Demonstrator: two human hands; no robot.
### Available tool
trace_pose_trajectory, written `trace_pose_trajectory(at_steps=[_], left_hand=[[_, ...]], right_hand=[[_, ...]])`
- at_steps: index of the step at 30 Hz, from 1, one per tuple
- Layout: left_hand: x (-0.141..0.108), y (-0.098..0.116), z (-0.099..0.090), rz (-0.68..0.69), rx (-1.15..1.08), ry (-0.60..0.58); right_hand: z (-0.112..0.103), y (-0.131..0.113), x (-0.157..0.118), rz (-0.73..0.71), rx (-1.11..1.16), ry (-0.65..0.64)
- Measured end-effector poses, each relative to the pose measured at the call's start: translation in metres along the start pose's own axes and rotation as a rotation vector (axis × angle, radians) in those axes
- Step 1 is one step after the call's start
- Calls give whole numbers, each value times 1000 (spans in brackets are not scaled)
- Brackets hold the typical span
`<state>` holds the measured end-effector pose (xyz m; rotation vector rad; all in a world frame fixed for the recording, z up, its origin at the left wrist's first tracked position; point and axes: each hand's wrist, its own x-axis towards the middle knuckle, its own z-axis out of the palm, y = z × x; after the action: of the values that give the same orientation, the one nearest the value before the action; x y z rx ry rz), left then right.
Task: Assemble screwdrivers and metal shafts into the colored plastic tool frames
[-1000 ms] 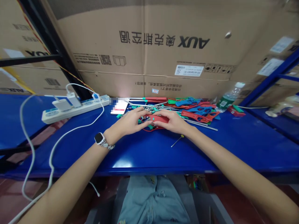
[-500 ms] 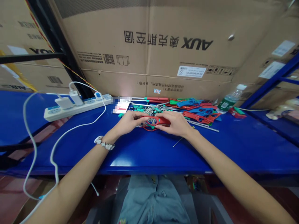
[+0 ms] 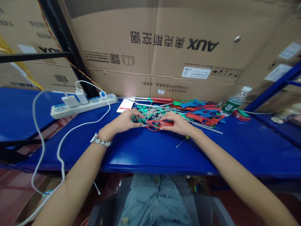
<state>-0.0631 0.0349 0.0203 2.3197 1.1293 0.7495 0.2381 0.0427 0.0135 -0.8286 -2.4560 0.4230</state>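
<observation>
Clasped in the right hand [image 3: 179, 124], the red handle [image 3: 168, 123] sits before the pile of parts [image 3: 154, 111]. Whether the left hand [image 3: 125, 121], at its end, holds anything cannot be told. Two-handed handling seems underway; the next move calls for steadiness.

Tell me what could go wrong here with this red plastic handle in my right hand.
If the red plastic handle slips from your right hand, it could land among the jumbled green and silver pieces behind it. The thin metal rod with a yellow end lies loose by your right forearm and might get knocked. The white cable running past your left forearm might snag.
</observation>
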Motion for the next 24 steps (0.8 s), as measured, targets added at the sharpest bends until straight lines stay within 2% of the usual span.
trace_pose_trajectory(at_steps=[3,8,16,24], left_hand=[[-2,-6,-3,-73,-40,-96],[1,-8,4,-79,-31,-164],[2,-14,8,-98,-85,-179],[1,-17,11,-91,-109,-136]], right_hand=[[3,1,3,-20,18,-17],[8,1,5,-30,-3,-70],[5,0,4,-29,31,-113],[-3,-2,7,-19,73,-168]])
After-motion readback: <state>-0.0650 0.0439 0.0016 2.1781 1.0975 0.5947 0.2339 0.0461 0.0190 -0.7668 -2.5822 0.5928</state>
